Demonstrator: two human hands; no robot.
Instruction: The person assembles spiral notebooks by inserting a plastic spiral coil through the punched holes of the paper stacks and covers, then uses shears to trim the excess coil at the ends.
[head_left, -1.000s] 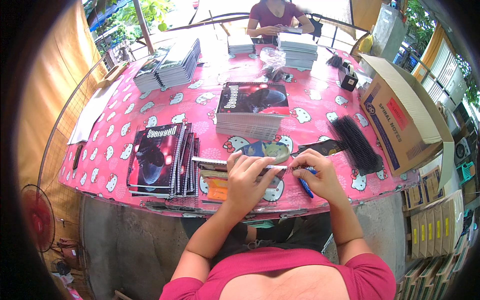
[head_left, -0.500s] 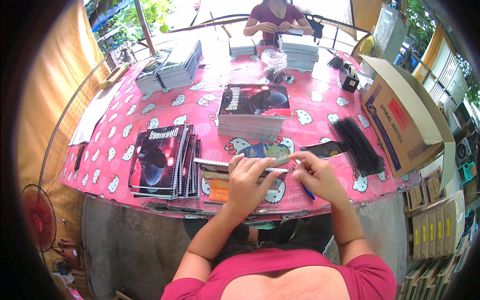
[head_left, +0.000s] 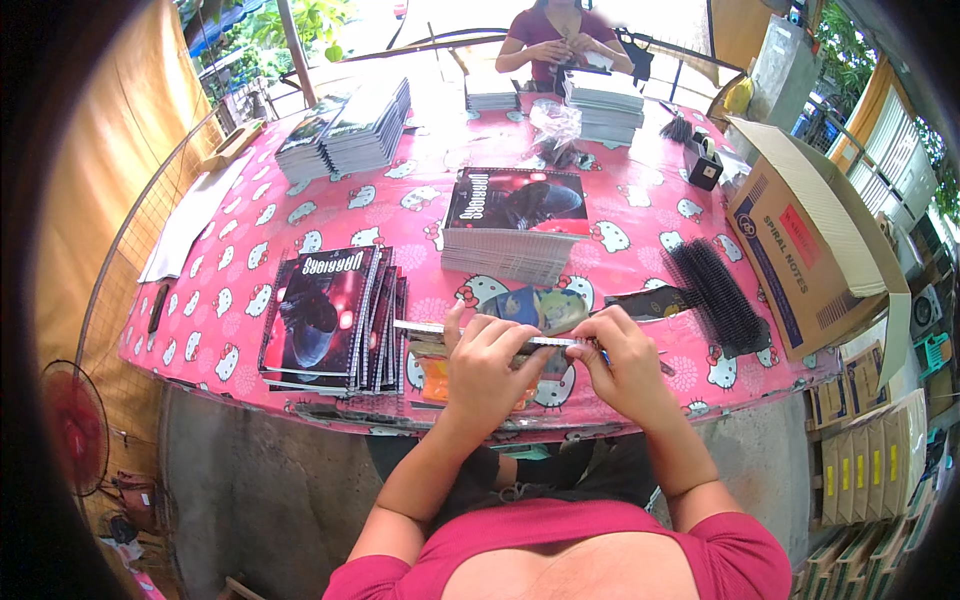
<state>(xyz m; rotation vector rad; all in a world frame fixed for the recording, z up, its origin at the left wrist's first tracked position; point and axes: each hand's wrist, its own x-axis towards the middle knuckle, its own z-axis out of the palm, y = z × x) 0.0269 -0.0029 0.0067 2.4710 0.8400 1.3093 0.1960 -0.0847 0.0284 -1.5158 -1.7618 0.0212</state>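
A thin notebook [head_left: 422,327] stands on its long edge at the table's near side, its narrow white edge facing up. My left hand [head_left: 488,362] grips it around the middle, fingers over the far side and thumb on the near side. My right hand [head_left: 625,362] pinches the notebook's right end between thumb and fingertips; exactly what the fingertips hold is too small to make out. A bit of blue shows under that hand. Just beyond lies a blue and green picture sheet [head_left: 535,306]. To the left sits a pile of spiral-bound notebooks [head_left: 318,312] with dark red covers.
Farther ahead stands a stack of notebooks [head_left: 515,225]. Black spiral coils [head_left: 715,298] lie at right, before an open cardboard box [head_left: 810,240]. A tape dispenser [head_left: 702,162] and more notebook stacks [head_left: 365,130] stand farther back. A co-worker [head_left: 565,45] handles something across the table.
My right hand has moved left onto the notebook's right end and closed there. My left hand keeps its hold. The blue pen-like tool seen under my right hand is now mostly hidden.
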